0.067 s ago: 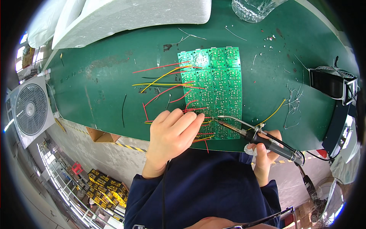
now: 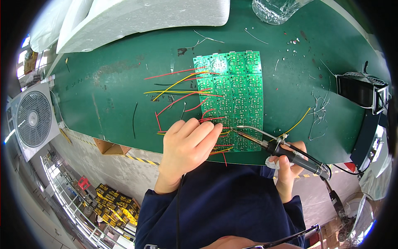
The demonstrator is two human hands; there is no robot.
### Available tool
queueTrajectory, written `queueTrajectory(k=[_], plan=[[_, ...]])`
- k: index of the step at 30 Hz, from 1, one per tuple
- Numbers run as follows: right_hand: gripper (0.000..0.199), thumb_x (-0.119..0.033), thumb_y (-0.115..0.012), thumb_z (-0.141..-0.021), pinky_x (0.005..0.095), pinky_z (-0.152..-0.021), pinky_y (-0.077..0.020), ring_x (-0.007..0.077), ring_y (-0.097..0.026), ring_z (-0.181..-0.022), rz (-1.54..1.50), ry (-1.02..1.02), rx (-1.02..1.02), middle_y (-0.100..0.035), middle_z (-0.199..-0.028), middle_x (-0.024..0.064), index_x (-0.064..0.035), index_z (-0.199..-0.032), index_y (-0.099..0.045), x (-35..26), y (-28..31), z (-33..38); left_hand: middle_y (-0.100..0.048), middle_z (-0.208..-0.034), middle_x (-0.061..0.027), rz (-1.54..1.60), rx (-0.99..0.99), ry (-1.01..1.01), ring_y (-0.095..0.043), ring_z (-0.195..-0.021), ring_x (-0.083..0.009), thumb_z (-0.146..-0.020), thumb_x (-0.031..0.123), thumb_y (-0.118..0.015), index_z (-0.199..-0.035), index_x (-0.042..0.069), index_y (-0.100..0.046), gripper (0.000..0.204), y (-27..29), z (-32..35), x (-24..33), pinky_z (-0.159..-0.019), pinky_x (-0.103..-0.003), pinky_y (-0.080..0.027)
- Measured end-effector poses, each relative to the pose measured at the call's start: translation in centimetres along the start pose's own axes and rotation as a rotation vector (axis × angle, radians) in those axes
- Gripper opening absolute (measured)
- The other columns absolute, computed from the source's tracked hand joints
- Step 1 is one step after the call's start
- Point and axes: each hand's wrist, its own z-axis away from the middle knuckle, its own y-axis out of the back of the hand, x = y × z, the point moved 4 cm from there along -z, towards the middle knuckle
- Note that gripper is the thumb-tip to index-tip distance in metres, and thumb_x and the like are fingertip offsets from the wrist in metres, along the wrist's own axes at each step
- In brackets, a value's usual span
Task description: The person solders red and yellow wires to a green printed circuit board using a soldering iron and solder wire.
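Note:
A green circuit board panel [image 2: 248, 89] lies on the table with several red, yellow and black wires along its left side. My left hand [image 2: 188, 143] is closed over the panel's lower left part, thumb and fingertips pinched on a short red wire [image 2: 226, 128], partly hidden by the fingers. In my right hand [image 2: 290, 166] is a soldering iron [image 2: 286, 153] with a thin metal feed tube [image 2: 259, 130] along it. Its tip points left and down to the board, close to the pinched wire's end. Some white tissue [image 2: 272, 164] shows under the right fingers.
White foam [image 2: 145, 18] stands at the back left, a clear plastic container [image 2: 273, 11] at the back right. A black fan-like device [image 2: 360, 90] and tangled thin wire [image 2: 319, 110] are on the right. A loose yellow wire [image 2: 299, 122] lies beside the iron; a black wire [image 2: 135, 120] lies left.

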Motion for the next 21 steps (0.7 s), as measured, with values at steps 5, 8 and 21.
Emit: queueTrajectory(k=[5,8,21], plan=[[0.021,-0.01,-0.058,-0.069,0.0207,-0.047,-0.042,0.0141,-0.056,-0.052,0.024,0.001,0.006,-0.055,-0.06,0.0123,0.0027,-0.076,-0.042,0.04,0.07,0.1,-0.048,-0.062,0.0014,0.0,-0.012,-0.003,-0.039,-0.047,-0.0123,-0.051,0.001,-0.065,-0.069,0.005,-0.058,0.019,-0.02,-0.02,0.05,-0.04,-0.025,-0.026],[0.021,-0.01,-0.058,-0.069,0.021,-0.048,-0.0423,0.0144,-0.056,-0.052,-0.003,-0.014,0.018,-0.055,-0.06,0.0124,0.0028,-0.077,-0.042,0.04,-0.01,0.09,-0.047,-0.062,0.0015,0.0,-0.012,-0.005,-0.039,-0.047,-0.0122,-0.051,0.001,-0.065,-0.069,0.005,-0.058,0.019,-0.06,0.0,0.06,-0.04,-0.025,-0.026],[0.024,-0.011,-0.058,-0.069,0.0226,-0.05,-0.0439,0.015,-0.056,-0.054,0.015,-0.065,0.031,-0.055,-0.062,0.0136,0.0039,-0.079,-0.042,0.29,0.14,0.3,-0.048,-0.064,0.0018,-0.013,-0.034,-0.008,-0.039,-0.049,-0.0119,-0.051,0.002,-0.064,-0.069,0.005,-0.058,0.019,0.02,-0.03,0.1,-0.041,-0.025,-0.026]])
